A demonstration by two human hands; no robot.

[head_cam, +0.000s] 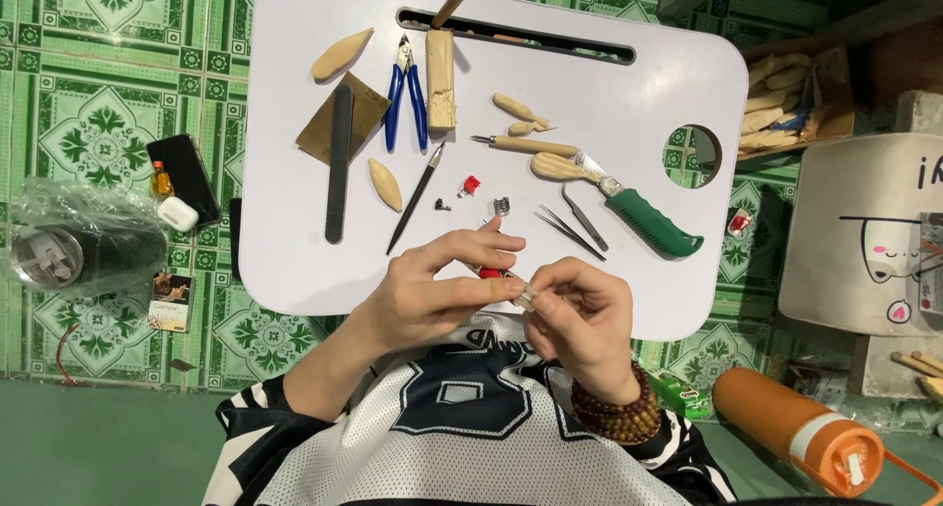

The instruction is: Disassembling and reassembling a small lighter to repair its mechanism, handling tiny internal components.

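Green patterned floor tiles all around, and you're sat at a small white lap table (295, 270) with your tools spread over it. Your left hand (432, 290) has thumb and fingers pinched on a small red piece (490, 271), held just above the near edge of the table. Most of that piece is buried under your fingers, so honestly can't tell what it is. Your right hand (580, 314) is closed on a tiny clear bit (527, 298) at the fingertips, touching or almost touching the red piece; it's too small to make out either.

Further up the table: blue-handled cutters (405, 98), a black file (339, 162) lying across a brown sheet of sandpaper (368, 108), a green-handled knife (643, 221), dark tweezers (570, 231), and a few pale carved wood pieces (385, 184). A second little red part (471, 184) sits loose mid-table.

A wooden stick (452, 3) pokes out of the table's slot, its top cut off by the frame. An orange bottle (796, 427) lies on the floor by your right arm, and a wooden bead bracelet (619, 413) is on that wrist.
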